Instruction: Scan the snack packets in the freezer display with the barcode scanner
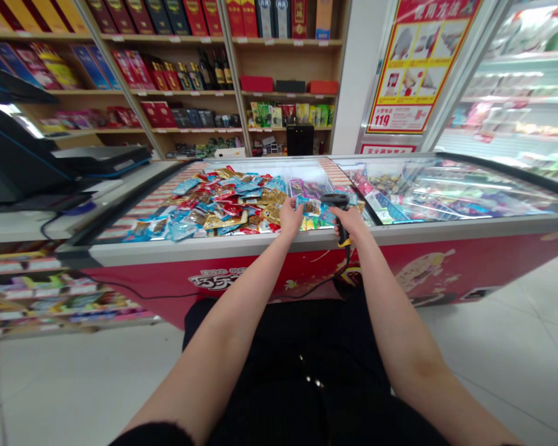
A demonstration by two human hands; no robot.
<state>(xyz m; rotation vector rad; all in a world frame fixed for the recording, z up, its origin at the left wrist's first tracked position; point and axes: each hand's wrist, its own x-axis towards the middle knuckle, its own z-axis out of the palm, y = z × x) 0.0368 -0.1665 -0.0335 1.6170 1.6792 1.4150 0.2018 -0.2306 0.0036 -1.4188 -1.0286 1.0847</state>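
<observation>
My right hand [348, 222] is wrapped round the grip of a black and yellow barcode scanner [335, 199], whose head points left. A cable hangs from its handle. Just left of the scanner, my left hand [291, 216] pinches the edge of a small blue and brown snack packet [310, 206]. Beside that hand, a wide heap of snack packets [227, 198] in blue, red and gold wrappers lies on the glass top of the chest freezer [242, 249]. Several other colourful packets lie under and around the scanner.
A dark checkout machine [9, 155] stands on the counter at left. The scanner cable [144, 297] droops across the freezer's red front. Shelves [177, 38] of boxes and bottles rise behind. The freezer's right half [446, 186] shows goods under glass; a lit cooler [530, 93] stands at right.
</observation>
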